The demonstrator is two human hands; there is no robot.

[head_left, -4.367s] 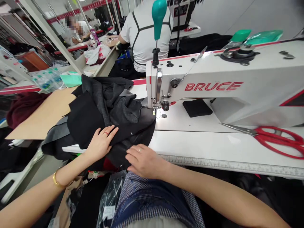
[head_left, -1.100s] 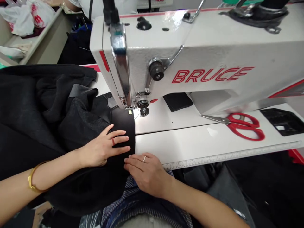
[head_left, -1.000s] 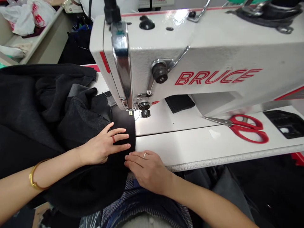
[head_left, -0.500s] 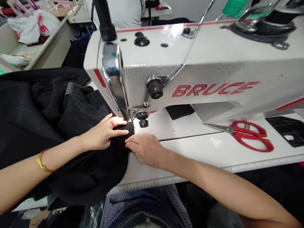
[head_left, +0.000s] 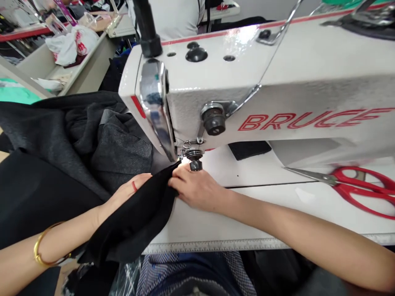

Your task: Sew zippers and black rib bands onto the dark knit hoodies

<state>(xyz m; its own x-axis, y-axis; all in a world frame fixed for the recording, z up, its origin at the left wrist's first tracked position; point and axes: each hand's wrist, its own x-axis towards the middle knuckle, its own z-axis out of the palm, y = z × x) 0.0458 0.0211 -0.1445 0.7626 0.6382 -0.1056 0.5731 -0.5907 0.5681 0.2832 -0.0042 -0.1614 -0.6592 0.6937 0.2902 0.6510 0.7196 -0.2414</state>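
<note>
Black fabric (head_left: 145, 205) runs up to the needle area of a white sewing machine (head_left: 191, 78) marked BRUCE. My right hand (head_left: 197, 187) is closed at the fabric's right edge, fingertips pinching it just below the needle area. Behind a raised fold of this fabric lies my left hand (head_left: 132, 187), with a red ring on one finger; the fold covers its fingertips, so its grip is hidden. Dark grey and black cloth (head_left: 123, 148) is bunched left of the machine head. The presser foot and needle are mostly hidden.
Red-handled scissors (head_left: 339, 181) lie on the table at right, blades toward the machine. A small black fabric piece (head_left: 249, 150) rests under the machine arm. A ruler strip (head_left: 216, 245) lines the front edge. Behind, a person in white (head_left: 173, 18) sits near white plastic bags (head_left: 70, 45).
My left hand has gone from lying flat on the fabric to behind a lifted fold. My right hand has moved up closer to the needle. The view has shifted left.
</note>
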